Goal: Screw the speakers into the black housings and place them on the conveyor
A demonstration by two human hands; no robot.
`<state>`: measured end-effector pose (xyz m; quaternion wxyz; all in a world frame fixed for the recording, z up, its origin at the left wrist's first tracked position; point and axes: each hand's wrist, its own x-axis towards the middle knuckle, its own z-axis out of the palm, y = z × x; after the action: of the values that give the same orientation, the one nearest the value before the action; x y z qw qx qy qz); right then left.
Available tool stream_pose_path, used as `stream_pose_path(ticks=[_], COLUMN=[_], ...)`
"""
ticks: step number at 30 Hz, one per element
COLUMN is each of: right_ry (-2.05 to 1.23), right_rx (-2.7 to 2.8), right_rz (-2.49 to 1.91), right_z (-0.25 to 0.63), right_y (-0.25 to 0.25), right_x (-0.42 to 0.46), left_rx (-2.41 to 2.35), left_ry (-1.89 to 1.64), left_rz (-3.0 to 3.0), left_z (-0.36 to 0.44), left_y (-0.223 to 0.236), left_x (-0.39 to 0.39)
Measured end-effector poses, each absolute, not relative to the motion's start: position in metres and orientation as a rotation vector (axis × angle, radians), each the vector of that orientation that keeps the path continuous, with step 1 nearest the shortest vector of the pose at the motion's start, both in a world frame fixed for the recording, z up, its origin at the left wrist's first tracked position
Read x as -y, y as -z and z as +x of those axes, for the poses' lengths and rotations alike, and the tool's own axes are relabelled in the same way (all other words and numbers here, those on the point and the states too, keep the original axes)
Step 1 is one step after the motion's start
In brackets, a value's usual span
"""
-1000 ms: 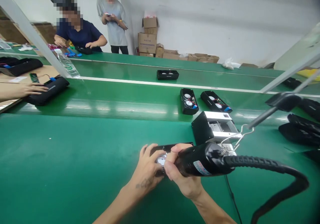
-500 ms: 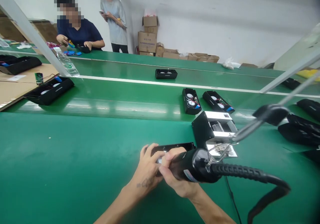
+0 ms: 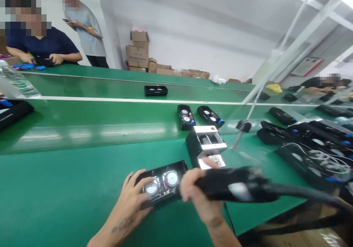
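Observation:
My left hand (image 3: 135, 192) is closed on the left end of a black speaker housing (image 3: 180, 168), its fingers over the rim. Two round silver speaker drivers (image 3: 171, 179) show inside the housing, which lies on the green bench. In my right hand (image 3: 197, 188) is a black electric screwdriver (image 3: 220, 182) with a thick cable, blurred by motion. The screwdriver lies nearly level at the housing's right end; its tip is hidden by my fingers. Just beyond stands a black and white screw feeder (image 3: 205, 142).
Two open speaker housings (image 3: 186, 117) lie behind the feeder, another (image 3: 156, 90) farther back. More housings and loose white cable (image 3: 329, 160) are heaped at right. A slanting metal rod (image 3: 255, 103) rises right of the feeder. Co-workers sit and stand across the bench (image 3: 82, 173).
My right hand has drawn the screwdriver rightward off the drivers and tipped it level, uncovering them. The view has swung right. My left hand still holds the housing.

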<state>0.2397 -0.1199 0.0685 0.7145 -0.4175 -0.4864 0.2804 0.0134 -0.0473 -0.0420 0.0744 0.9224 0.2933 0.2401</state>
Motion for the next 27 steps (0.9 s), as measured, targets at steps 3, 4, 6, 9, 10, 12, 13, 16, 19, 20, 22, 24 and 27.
stream_pose_path(ticks=[3, 4, 6, 9, 10, 12, 13, 16, 19, 20, 22, 24, 27], right_ry=[-0.317, -0.21, -0.082, -0.064, -0.082, -0.146, -0.193, -0.385, -0.55, -0.581, -0.631, -0.685, -0.747], right_rx=[0.85, 0.808, 0.774, 0.801, 0.823, 0.885, 0.916, 0.954, 0.924, 0.917, 0.913, 0.921, 0.955], right_rz=[-0.963, -1.015, -1.096, -1.167, -1.188, -1.237, -1.252, -1.157, -0.906, -0.843, -0.779, -0.764, -0.765], right_z=[0.3, 0.32, 0.352, 0.374, 0.376, 0.374, 0.37, 0.35, 0.318, 0.306, 0.284, 0.268, 0.254], right_y=[-0.092, -0.094, -0.089, -0.07, -0.065, -0.063, -0.064, -0.075, -0.082, -0.082, -0.078, -0.071, -0.058], right_x=[0.123, 0.12, 0.112, 0.098, 0.096, 0.096, 0.099, 0.11, 0.119, 0.121, 0.121, 0.118, 0.113], left_rx=[-0.763, -0.741, -0.733, -0.747, -0.768, -0.842, -0.882, -0.957, -0.952, -0.946, -0.925, -0.902, -0.884], left_ry=[-0.671, -0.674, -0.709, -0.744, -0.737, -0.7, -0.683, -0.619, -0.609, -0.631, -0.684, -0.714, -0.725], left_rz=[2.928, 2.965, 2.996, 2.973, 2.952, 2.901, 2.878, 2.842, 2.845, 2.839, 2.815, 2.788, 2.773], left_z=[-0.004, -0.007, -0.005, 0.013, 0.022, 0.038, 0.045, 0.059, 0.063, 0.063, 0.063, 0.063, 0.063], left_y=[0.043, 0.041, 0.036, 0.025, 0.022, 0.017, 0.015, 0.012, 0.016, 0.018, 0.021, 0.024, 0.024], left_x=[0.042, 0.042, 0.044, 0.05, 0.052, 0.058, 0.06, 0.066, 0.068, 0.068, 0.068, 0.067, 0.067])
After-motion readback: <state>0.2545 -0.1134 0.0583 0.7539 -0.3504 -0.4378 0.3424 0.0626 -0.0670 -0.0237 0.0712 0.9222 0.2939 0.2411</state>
